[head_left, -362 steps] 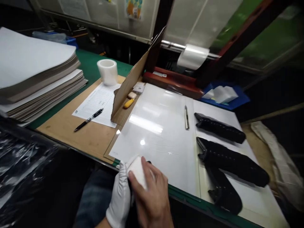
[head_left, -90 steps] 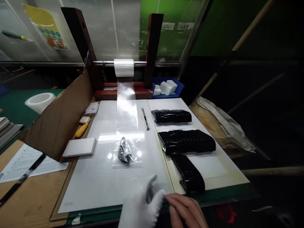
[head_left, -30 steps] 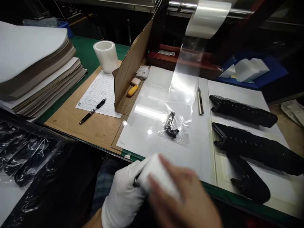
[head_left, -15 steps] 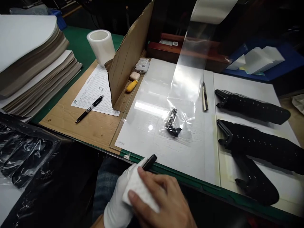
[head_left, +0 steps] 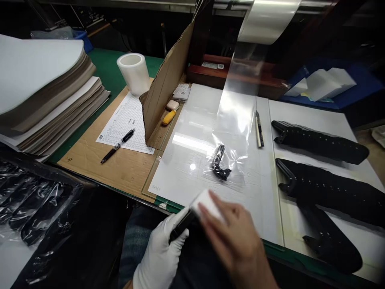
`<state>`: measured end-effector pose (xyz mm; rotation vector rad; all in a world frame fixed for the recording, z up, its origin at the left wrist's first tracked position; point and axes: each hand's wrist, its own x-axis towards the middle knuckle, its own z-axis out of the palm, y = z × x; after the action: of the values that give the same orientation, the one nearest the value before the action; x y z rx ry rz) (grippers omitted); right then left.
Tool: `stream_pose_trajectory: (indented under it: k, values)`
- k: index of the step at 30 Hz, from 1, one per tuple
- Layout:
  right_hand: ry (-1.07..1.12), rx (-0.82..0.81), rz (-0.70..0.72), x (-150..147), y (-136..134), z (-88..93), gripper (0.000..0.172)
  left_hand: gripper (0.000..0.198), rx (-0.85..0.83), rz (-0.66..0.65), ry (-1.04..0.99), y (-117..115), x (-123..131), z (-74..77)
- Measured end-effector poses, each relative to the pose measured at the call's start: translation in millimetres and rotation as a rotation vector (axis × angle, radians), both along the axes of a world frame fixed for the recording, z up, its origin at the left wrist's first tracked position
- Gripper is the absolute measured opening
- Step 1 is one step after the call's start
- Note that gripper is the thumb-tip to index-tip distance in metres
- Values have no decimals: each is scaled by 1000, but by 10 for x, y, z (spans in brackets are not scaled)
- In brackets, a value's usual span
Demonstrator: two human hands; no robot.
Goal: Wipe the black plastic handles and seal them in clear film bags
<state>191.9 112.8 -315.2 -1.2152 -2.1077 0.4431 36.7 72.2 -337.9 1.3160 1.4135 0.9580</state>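
My left hand (head_left: 161, 249), in a white glove, is closed around a narrow black part (head_left: 182, 225) over the table's front edge. Bare and blurred by motion, my right hand (head_left: 233, 237) pinches a folded white wipe (head_left: 207, 204) against the far end of that part. Beyond both hands, a bent black piece (head_left: 221, 162) lies under clear plastic film (head_left: 237, 108) on the white board (head_left: 192, 184). Rows of similar black parts stand at the right, an upper row (head_left: 321, 140), a middle row (head_left: 331, 186) and a lower group (head_left: 331, 237).
A cardboard divider (head_left: 168, 80) stands left of the board. Beside it are a white roll (head_left: 134, 74), a pen (head_left: 117, 146) and a printed sheet (head_left: 120, 124). Paper stacks (head_left: 39, 80) fill the far left. The film hangs from an overhead roll (head_left: 267, 20). A craft knife (head_left: 259, 130) lies nearby.
My right hand has slid the wipe up and to the right along the black part, uncovering its near portion and my left fingers. The view has tipped slightly upward.
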Motion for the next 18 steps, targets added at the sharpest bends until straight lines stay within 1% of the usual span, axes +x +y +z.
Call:
stream_pose_trajectory:
  k: [2,5,6,8,9,11,12,13,14,16,18]
  values:
    - [-17,19,-37,51,62,15,34,39,-24,3,3,3,-6,0]
    - [-65,27,-129,195,125,90,30,38,-51,34,-27,33,-11,36]
    - [-84,19,-167,234,127,122,30,39,-83,41,-35,48,-7,55]
    - [-98,4,-224,253,97,172,34,48,-209,77,-72,79,13,94]
    - [-85,16,-210,232,68,185,36,55,-281,122,-120,93,33,112]
    - [-26,79,-101,151,2,186,39,70,-382,268,-237,117,89,147]
    - [6,100,-45,112,-27,178,40,76,-391,340,-279,129,125,167]
    - [30,102,-21,87,-48,168,41,79,-390,388,-314,143,164,189]
    - [45,83,-32,79,-60,159,42,80,-394,410,-345,161,204,215]
    - [53,25,-47,117,-60,143,46,80,-402,408,-396,205,279,270]
    - [39,31,38,190,-44,126,48,84,-398,391,-447,247,338,319]
